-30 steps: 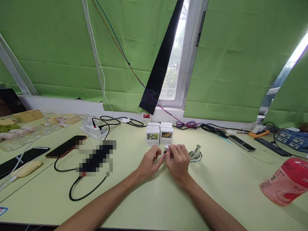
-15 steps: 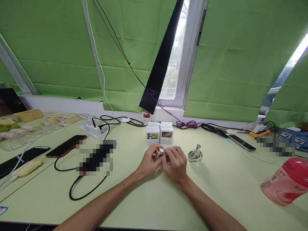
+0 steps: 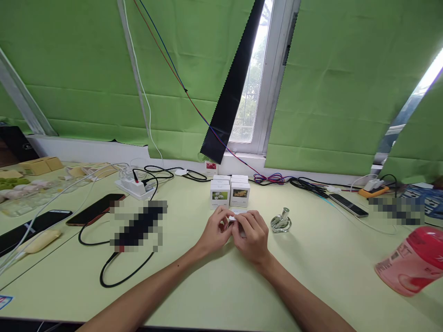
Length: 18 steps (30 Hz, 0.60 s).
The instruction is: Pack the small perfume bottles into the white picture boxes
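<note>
My left hand (image 3: 215,230) and my right hand (image 3: 253,236) meet over the table, fingers closed around a small white box (image 3: 232,219). Most of that box is hidden by my fingers; only a white flap-like edge shows between the fingertips. Just beyond my hands, small white boxes with flower pictures stand in two short rows, a white-flower box (image 3: 219,195) in front on the left and a yellow-flower box (image 3: 239,195) on the right. To the right of my right hand sits a clear glass perfume bottle (image 3: 281,222) with a silver top.
At right stands a pink canister with a red lid (image 3: 411,260). A phone (image 3: 348,205) and coiled black cables (image 3: 309,186) lie behind it. On the left are a white power strip (image 3: 130,186), a dark phone (image 3: 95,210), another phone (image 3: 34,230) and a looped black cable (image 3: 119,285).
The white edge between my fingertips has shifted slightly and shows a little differently. Both hands stay almost in place, and the boxes and bottle have not moved.
</note>
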Each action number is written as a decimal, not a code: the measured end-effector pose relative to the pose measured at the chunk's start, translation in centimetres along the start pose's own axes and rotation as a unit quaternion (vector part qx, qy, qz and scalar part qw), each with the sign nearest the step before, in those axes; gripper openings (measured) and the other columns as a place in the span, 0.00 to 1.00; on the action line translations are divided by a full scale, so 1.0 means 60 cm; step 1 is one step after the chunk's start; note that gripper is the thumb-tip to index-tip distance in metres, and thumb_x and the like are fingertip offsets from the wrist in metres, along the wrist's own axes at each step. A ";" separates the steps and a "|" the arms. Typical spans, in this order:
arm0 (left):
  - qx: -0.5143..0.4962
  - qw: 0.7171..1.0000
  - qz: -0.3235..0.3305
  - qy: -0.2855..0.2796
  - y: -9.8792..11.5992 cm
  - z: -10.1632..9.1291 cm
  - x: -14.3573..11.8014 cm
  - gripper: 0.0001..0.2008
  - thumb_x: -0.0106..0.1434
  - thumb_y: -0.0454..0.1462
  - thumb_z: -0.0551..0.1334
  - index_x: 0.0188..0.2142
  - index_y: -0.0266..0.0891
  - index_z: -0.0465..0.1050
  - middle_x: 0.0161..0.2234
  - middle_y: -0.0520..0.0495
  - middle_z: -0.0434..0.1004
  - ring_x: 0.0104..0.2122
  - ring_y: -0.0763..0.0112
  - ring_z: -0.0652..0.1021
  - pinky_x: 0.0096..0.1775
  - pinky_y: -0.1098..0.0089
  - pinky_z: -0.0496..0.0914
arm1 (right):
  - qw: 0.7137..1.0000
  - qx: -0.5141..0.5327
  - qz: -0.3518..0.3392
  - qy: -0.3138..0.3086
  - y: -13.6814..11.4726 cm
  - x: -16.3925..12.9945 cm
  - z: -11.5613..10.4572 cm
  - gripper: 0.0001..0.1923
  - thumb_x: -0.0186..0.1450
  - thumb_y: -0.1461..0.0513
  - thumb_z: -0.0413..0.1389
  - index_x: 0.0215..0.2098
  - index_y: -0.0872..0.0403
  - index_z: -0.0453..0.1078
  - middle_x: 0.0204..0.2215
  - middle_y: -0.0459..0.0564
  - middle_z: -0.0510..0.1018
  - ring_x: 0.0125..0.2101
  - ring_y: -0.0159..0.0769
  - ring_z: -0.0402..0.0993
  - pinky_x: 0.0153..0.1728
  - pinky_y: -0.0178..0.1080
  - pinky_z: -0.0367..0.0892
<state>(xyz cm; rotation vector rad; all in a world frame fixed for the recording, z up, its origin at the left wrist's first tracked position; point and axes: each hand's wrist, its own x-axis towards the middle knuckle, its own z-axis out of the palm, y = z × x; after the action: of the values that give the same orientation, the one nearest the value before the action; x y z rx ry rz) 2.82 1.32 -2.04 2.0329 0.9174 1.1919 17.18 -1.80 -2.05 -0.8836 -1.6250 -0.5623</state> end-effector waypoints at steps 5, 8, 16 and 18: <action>-0.003 1.000 0.007 -0.001 -0.003 0.001 -0.001 0.06 0.63 0.34 0.60 0.40 0.40 0.74 0.37 0.49 0.66 0.30 0.75 0.70 0.26 0.76 0.65 | 1.000 -0.002 0.008 0.000 0.000 0.000 0.001 0.10 0.64 0.72 0.54 0.36 0.52 0.73 0.28 0.48 0.80 0.32 0.38 0.72 0.34 0.40 0.68; -0.002 1.000 0.016 -0.007 -0.004 0.001 -0.001 0.06 0.62 0.33 0.60 0.39 0.40 0.74 0.37 0.50 0.65 0.30 0.75 0.69 0.27 0.75 0.66 | 1.000 0.006 0.006 0.012 -0.001 0.000 0.002 0.10 0.64 0.72 0.54 0.36 0.52 0.73 0.28 0.48 0.79 0.32 0.39 0.71 0.33 0.40 0.67; -0.008 0.997 0.063 -0.037 0.000 -0.003 -0.003 0.09 0.61 0.32 0.61 0.42 0.41 0.73 0.36 0.51 0.64 0.28 0.76 0.67 0.26 0.75 0.63 | 0.999 0.028 0.014 0.024 -0.002 -0.001 0.001 0.12 0.63 0.73 0.55 0.38 0.52 0.72 0.30 0.49 0.80 0.32 0.40 0.70 0.33 0.42 0.66; -0.010 0.997 0.070 -0.042 0.002 -0.005 -0.003 0.09 0.61 0.32 0.61 0.42 0.41 0.73 0.36 0.51 0.64 0.27 0.77 0.66 0.25 0.75 0.62 | 0.999 0.032 0.015 0.027 -0.001 0.000 0.000 0.12 0.62 0.73 0.55 0.38 0.52 0.71 0.29 0.49 0.79 0.32 0.40 0.70 0.33 0.42 0.66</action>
<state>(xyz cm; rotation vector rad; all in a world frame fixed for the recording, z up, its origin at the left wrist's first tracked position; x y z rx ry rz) 2.53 1.18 -1.92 2.1430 0.7305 1.1723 17.10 -1.85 -2.04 -0.8375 -1.5694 -0.5076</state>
